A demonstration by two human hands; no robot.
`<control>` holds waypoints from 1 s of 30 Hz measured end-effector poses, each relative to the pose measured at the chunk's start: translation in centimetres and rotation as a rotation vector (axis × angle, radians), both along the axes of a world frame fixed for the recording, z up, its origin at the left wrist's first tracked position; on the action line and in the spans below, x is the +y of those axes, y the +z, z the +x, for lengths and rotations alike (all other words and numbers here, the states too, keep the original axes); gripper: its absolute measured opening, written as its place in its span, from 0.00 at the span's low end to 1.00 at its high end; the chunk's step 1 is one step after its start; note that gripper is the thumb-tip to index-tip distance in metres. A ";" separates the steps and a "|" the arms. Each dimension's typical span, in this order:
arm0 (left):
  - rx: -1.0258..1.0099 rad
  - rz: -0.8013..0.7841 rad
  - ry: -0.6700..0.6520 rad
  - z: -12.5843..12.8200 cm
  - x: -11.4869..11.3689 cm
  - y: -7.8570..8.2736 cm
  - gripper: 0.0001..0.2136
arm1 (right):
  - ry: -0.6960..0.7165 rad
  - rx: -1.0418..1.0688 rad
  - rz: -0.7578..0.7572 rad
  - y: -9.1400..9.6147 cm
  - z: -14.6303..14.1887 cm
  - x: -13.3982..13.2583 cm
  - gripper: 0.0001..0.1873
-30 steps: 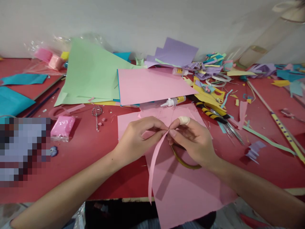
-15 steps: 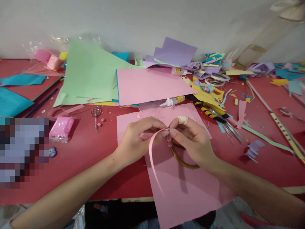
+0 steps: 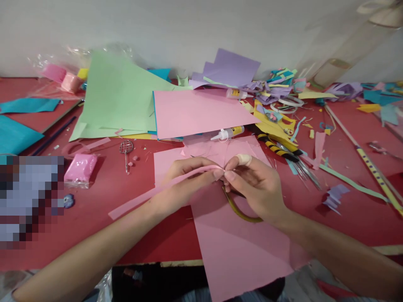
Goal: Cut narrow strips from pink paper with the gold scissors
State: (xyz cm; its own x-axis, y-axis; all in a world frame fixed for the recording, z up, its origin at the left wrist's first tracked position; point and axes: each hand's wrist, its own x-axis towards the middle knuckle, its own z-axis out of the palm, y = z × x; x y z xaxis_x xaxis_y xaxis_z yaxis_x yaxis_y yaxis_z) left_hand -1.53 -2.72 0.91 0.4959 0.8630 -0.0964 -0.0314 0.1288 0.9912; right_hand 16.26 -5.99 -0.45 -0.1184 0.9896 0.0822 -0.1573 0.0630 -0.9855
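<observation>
A long pink paper strip [image 3: 151, 193] runs back over my left hand, with its free end lying across the left forearm. My left hand [image 3: 192, 180] pinches this strip near its far end, between thumb and fingers. Fingertip to fingertip with it, my right hand [image 3: 256, 184] is closed on the same end of the strip. White tape wraps one right finger. Below the right palm shows a curved olive-yellow loop [image 3: 239, 213]; the hand hides the rest of it. Under both hands lies a large pink paper sheet [image 3: 242, 256], overhanging the table's front edge.
Beyond the hands lie a glue bottle [image 3: 231, 133], black-and-yellow pliers [image 3: 277, 147] and a stacked pink sheet [image 3: 201, 111]. Green paper [image 3: 122, 96] leans at the back left. A pink clay packet [image 3: 81, 168] sits left; paper scraps [image 3: 280, 86] pile up at right.
The strip's free end has swung from hanging down between the hands to lying leftward over the left hand and forearm. Both hands stay pinched together in nearly the same place.
</observation>
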 end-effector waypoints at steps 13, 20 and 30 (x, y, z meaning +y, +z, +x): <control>-0.193 -0.253 -0.126 0.6 0.0 -0.5 0.10 | 0.142 0.155 -0.057 0.1 0.0 0.0 0.04; -0.081 -0.173 -0.076 -0.1 0.2 -0.1 0.24 | 0.079 0.202 -0.130 -0.5 0.3 0.4 0.04; 0.005 0.192 0.121 0.0 -0.3 0.7 0.03 | 0.067 0.205 -0.169 -1.0 0.5 0.6 0.04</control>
State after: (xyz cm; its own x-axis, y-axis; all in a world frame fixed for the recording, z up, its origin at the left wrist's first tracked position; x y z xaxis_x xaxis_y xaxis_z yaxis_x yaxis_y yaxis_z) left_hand -1.56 -3.05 1.66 0.3873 0.9190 0.0733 -0.0300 -0.0669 0.9973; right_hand 16.73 -5.42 -1.45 -0.1825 0.9817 -0.0547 -0.3528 -0.1173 -0.9283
